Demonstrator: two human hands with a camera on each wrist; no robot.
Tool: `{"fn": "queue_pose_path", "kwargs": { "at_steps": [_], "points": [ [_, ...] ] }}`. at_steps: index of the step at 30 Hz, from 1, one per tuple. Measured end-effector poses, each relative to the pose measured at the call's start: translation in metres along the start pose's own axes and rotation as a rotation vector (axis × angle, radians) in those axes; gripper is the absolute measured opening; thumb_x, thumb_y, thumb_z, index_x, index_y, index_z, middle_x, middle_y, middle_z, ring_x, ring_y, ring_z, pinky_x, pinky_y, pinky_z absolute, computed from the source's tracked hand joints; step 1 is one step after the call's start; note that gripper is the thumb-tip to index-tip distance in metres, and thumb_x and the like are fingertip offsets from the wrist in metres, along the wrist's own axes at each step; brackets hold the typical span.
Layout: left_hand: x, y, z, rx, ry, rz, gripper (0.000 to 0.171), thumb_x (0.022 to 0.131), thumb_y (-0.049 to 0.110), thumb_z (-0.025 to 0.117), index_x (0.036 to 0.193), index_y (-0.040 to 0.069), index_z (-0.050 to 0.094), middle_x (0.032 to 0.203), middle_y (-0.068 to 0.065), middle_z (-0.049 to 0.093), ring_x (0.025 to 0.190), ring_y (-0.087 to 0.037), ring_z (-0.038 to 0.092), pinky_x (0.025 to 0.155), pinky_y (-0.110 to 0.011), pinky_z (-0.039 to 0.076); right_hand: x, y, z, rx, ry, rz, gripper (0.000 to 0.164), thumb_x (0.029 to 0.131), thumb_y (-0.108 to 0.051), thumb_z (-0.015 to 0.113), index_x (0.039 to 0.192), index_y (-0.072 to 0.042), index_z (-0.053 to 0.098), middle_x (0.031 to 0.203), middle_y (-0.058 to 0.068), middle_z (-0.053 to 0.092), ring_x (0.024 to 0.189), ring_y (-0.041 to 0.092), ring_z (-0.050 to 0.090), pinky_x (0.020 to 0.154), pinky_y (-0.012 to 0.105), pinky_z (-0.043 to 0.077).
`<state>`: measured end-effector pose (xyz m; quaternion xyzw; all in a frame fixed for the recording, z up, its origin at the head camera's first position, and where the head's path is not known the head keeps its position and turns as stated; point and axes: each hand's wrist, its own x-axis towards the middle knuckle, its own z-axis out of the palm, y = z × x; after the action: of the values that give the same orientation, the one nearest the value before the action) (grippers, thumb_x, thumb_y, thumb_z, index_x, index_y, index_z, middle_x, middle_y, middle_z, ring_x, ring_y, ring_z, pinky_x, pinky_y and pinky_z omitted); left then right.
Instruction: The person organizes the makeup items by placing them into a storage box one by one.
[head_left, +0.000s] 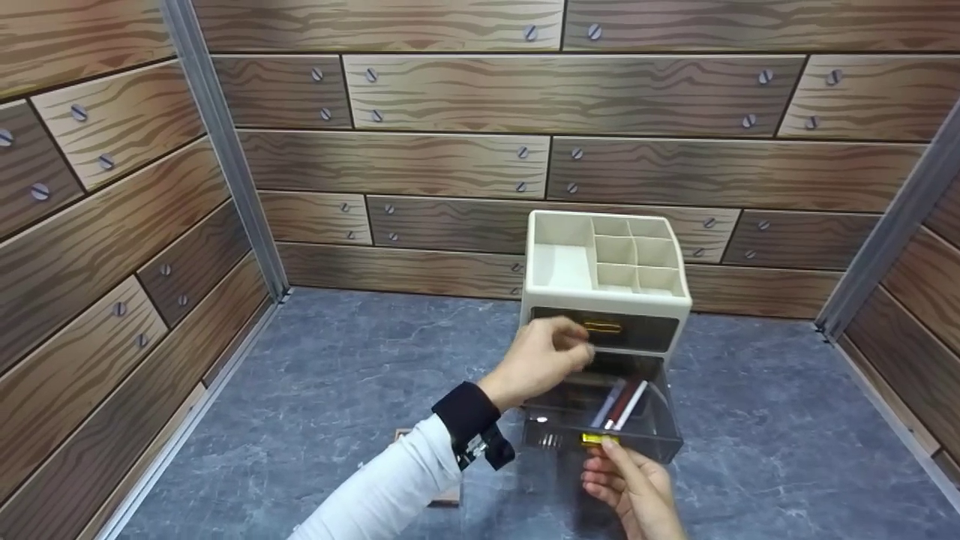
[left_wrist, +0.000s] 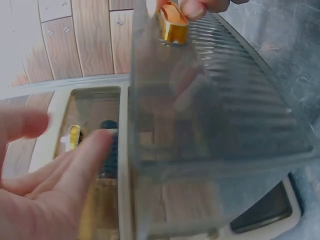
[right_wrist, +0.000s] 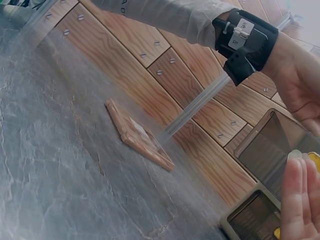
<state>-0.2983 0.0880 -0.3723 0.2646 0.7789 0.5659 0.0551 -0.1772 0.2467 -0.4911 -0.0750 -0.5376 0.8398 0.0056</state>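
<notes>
A cream desk organizer [head_left: 606, 300] stands by the back wall, its smoky see-through drawer [head_left: 667, 420] pulled out. Slim pens, among them a white one [head_left: 631, 403] and a dark red one [head_left: 621, 405], lie inside at the right. With thumb and fingers, my right hand [head_left: 637, 484] pinches the drawer's yellow handle [head_left: 600, 439] at the front. Over the drawer's left side, my left hand [head_left: 538, 356] hovers with loosely bent fingers and nothing between them. Just above it is the closed upper drawer [head_left: 645, 334], which has a gold handle [head_left: 602, 327].
Small compartments [head_left: 634, 240] divide the organizer's top. A flat wooden frame-like piece [right_wrist: 137, 132] lies on the grey marbled table [head_left: 337, 360], largely hidden by my left sleeve [head_left: 390, 480] in the head view. Wood-patterned walls [head_left: 420, 97] enclose the back and sides.
</notes>
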Motion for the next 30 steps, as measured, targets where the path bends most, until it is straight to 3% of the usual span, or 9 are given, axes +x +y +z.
{"fn": "queue_pose_path", "kwargs": {
  "at_steps": [4, 9, 12, 14, 18, 24, 27, 30],
  "points": [
    [0.002, 0.009, -0.007, -0.054, 0.122, 0.1, 0.035, 0.098, 0.02, 0.071, 0.129, 0.005, 0.068, 0.117, -0.006, 0.076, 0.101, -0.012, 0.072, 0.089, -0.024, 0.06, -0.002, 0.0, -0.001, 0.025, -0.021, -0.022, 0.03, 0.11, -0.015, 0.051, 0.092, -0.011, 0.075, 0.079, -0.001, 0.074, 0.071, 0.009, 0.073, 0.072, 0.023, 0.064],
    [0.009, 0.016, -0.019, -0.158, 0.349, 0.227, 0.033, 0.097, 0.01, 0.07, 0.129, 0.002, 0.067, 0.121, -0.01, 0.075, 0.104, -0.015, 0.072, 0.093, -0.024, 0.059, -0.003, 0.002, 0.001, 0.041, -0.022, -0.011, 0.031, 0.11, -0.014, 0.051, 0.092, -0.012, 0.075, 0.079, -0.001, 0.075, 0.072, 0.009, 0.073, 0.072, 0.023, 0.064],
    [0.013, 0.018, -0.029, -0.171, 0.457, 0.268, 0.032, 0.097, 0.007, 0.069, 0.128, 0.001, 0.067, 0.121, -0.013, 0.075, 0.105, -0.018, 0.072, 0.094, -0.025, 0.059, -0.004, 0.002, 0.003, 0.033, -0.022, -0.021, 0.03, 0.11, -0.014, 0.05, 0.093, -0.011, 0.075, 0.08, 0.0, 0.075, 0.072, 0.01, 0.073, 0.073, 0.023, 0.064],
    [0.018, 0.019, -0.037, -0.151, 0.491, 0.276, 0.036, 0.096, 0.007, 0.069, 0.131, 0.001, 0.066, 0.124, -0.014, 0.073, 0.109, -0.021, 0.071, 0.096, -0.028, 0.059, -0.004, 0.001, 0.003, 0.028, -0.019, -0.026, 0.03, 0.11, -0.014, 0.05, 0.093, -0.01, 0.075, 0.081, 0.0, 0.075, 0.073, 0.01, 0.073, 0.073, 0.023, 0.064],
    [0.029, 0.018, -0.051, -0.034, 0.475, 0.237, 0.05, 0.094, 0.015, 0.07, 0.143, 0.005, 0.06, 0.14, -0.011, 0.066, 0.126, -0.023, 0.063, 0.108, -0.036, 0.053, -0.004, 0.001, 0.003, 0.022, -0.018, -0.029, 0.03, 0.111, -0.014, 0.05, 0.094, -0.009, 0.075, 0.082, 0.001, 0.075, 0.073, 0.01, 0.073, 0.074, 0.024, 0.064],
    [0.046, 0.018, -0.058, 0.09, 0.344, 0.026, 0.077, 0.091, 0.025, 0.073, 0.16, 0.013, 0.042, 0.163, -0.01, 0.043, 0.151, -0.026, 0.04, 0.125, -0.042, 0.035, -0.004, -0.001, 0.001, 0.043, -0.023, -0.025, 0.03, 0.111, -0.012, 0.05, 0.094, -0.009, 0.074, 0.082, 0.002, 0.076, 0.073, 0.01, 0.073, 0.075, 0.025, 0.064],
    [0.055, 0.021, -0.061, 0.068, 0.292, -0.063, 0.084, 0.09, 0.024, 0.074, 0.164, 0.015, 0.034, 0.167, -0.012, 0.037, 0.153, -0.028, 0.036, 0.125, -0.042, 0.034, -0.004, -0.003, 0.002, 0.049, -0.021, -0.025, 0.029, 0.11, -0.013, 0.051, 0.094, -0.01, 0.074, 0.082, 0.001, 0.076, 0.073, 0.01, 0.073, 0.074, 0.024, 0.064],
    [0.064, 0.028, -0.067, -0.053, 0.23, -0.151, 0.088, 0.09, 0.018, 0.074, 0.166, 0.014, 0.028, 0.169, -0.014, 0.032, 0.151, -0.03, 0.038, 0.122, -0.043, 0.038, -0.004, -0.004, 0.005, 0.053, -0.021, -0.026, 0.028, 0.11, -0.014, 0.051, 0.094, -0.01, 0.073, 0.081, 0.001, 0.076, 0.073, 0.009, 0.073, 0.074, 0.023, 0.064]
  ]
}}
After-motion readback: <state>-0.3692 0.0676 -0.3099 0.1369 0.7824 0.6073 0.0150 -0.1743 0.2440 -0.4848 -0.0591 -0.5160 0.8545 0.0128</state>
